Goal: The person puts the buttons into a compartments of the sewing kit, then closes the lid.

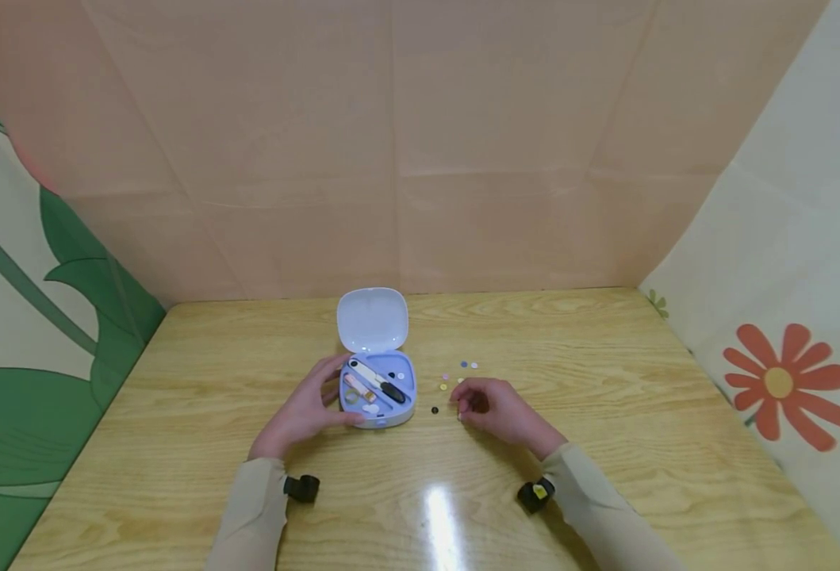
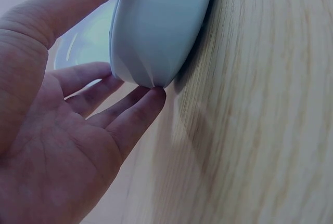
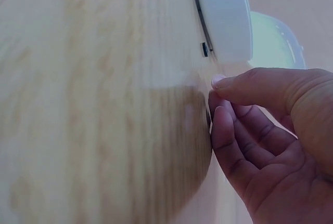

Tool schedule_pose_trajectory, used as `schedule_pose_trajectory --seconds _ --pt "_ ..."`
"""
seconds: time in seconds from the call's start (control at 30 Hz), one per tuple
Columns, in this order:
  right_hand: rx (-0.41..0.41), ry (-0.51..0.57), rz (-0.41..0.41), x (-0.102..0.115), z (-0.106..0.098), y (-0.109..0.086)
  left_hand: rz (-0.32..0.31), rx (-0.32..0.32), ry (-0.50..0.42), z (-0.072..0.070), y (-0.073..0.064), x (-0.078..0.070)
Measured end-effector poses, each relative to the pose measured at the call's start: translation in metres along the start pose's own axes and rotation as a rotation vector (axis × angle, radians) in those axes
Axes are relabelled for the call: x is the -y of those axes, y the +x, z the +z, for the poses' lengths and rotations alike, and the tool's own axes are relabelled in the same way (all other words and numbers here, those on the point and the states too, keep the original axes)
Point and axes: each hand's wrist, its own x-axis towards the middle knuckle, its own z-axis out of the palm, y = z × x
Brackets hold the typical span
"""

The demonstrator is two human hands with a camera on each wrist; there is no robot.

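A small lilac-and-white sewing box (image 1: 412,406) stands on the table with its hinged lid (image 1: 373,319) raised. Thread snips (image 1: 377,382) with a black end lie diagonally in it, among small pieces and a few buttons. My left hand (image 1: 307,412) grips the box from the left, thumb at the front and fingers round the far side; the left wrist view shows fingertips against its wall (image 2: 156,31). To the right of the box, my right hand (image 1: 498,408) pinches a tiny pale thing, apparently a button (image 1: 460,416), low over the table. Its fingertips mostly hide that piece.
A black button (image 1: 435,410) lies between the box and my right hand. Yellow (image 1: 443,387), pink (image 1: 445,376), blue (image 1: 464,364) and white (image 1: 473,365) buttons are scattered beyond. A cloth backdrop (image 1: 391,198) closes off the table's (image 1: 248,341) far edge.
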Motion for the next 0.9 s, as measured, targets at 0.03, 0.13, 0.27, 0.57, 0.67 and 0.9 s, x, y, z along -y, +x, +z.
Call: schedule_pose_trajectory --seconds 0.03,0.13,0.27,0.57,0.67,0.9 --pt "-0.001 0.009 0.004 0.0 0.0 0.0 0.0 0.0 0.001 0.0 0.0 0.0" --pt "-0.001 0.035 0.023 0.001 -0.001 0.001 -0.002 0.0 0.004 0.0 0.0 0.0" --pt "-0.007 0.067 0.035 0.0 -0.002 0.004 0.003 0.002 0.002 0.0 0.001 0.001" --pt "-0.039 0.13 -0.009 -0.002 -0.006 0.013 0.013 0.009 0.01 0.0 0.001 0.003" --pt "-0.046 0.132 -0.006 0.003 -0.007 0.015 0.019 0.011 0.006 0.0 0.001 0.003" --pt "-0.058 0.174 0.032 0.017 -0.011 0.022 0.016 0.007 0.004 0.0 0.001 0.003"
